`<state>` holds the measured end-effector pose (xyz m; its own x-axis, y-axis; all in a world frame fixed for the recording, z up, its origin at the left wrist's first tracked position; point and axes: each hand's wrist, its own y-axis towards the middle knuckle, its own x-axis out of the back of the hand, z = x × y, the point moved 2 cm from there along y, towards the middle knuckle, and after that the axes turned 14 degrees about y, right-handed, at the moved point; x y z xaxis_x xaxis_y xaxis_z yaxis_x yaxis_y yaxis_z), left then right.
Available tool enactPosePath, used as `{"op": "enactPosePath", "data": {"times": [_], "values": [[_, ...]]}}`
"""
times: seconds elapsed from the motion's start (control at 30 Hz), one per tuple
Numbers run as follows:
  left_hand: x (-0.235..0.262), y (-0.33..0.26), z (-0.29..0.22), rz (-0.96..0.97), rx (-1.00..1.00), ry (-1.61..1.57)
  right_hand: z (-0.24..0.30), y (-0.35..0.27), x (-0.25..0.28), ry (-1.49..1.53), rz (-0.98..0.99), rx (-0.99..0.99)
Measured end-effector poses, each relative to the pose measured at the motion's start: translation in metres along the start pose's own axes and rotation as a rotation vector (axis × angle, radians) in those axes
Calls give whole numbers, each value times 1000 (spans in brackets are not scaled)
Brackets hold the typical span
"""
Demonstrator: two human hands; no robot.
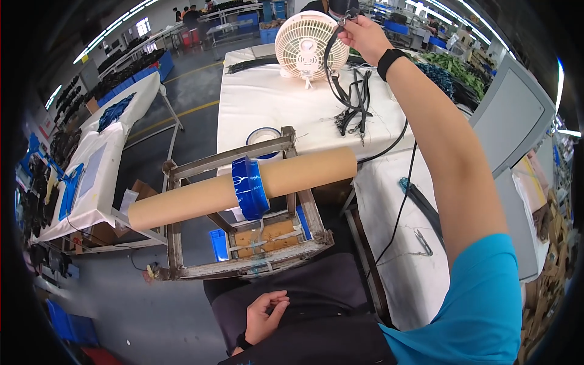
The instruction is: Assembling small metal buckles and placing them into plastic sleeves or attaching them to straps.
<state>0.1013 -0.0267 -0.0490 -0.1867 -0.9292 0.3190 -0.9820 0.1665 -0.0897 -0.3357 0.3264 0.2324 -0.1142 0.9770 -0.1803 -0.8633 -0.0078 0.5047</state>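
Note:
My right hand (367, 40) is raised at the far side of the white table (255, 109), its fingers closed on a black strap (330, 67) near a metal clip. From there the strap hangs in a loop down toward a pile of black straps with metal hooks (356, 106). A white fan (307, 47) stands just left of that hand. My left hand (266, 317) rests at my lap, loosely curled, thumb apart from the fingers, with nothing visible in it.
A long brown cardboard tube (182, 204) carrying a blue tape roll (250, 188) lies across a worn frame (243, 266) before me. Scissors-like snips (424, 242) lie on the right-hand cloth. A grey panel (517, 121) stands at right. Another white table (125, 128) is at left.

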Motion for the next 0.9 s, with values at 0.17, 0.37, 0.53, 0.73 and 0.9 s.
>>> {"op": "enactPosePath", "data": {"times": [0.17, 0.37, 0.53, 0.73, 0.9], "values": [[4, -9, 1, -9, -10, -53, 5, -19, -39, -72, 82, -17], [60, -4, -105, 242, -90, -183, 11, -57, -56, -319, 172, 29], [134, -7, -184, 126, -163, 49, -5, -95, -75, -294, 323, 10], [139, 84, -263, 35, -210, 288, -19, -126, -90, -414, 437, 9], [105, 175, -262, -19, -329, 299, -14, -146, -109, -468, 548, 148]]}}
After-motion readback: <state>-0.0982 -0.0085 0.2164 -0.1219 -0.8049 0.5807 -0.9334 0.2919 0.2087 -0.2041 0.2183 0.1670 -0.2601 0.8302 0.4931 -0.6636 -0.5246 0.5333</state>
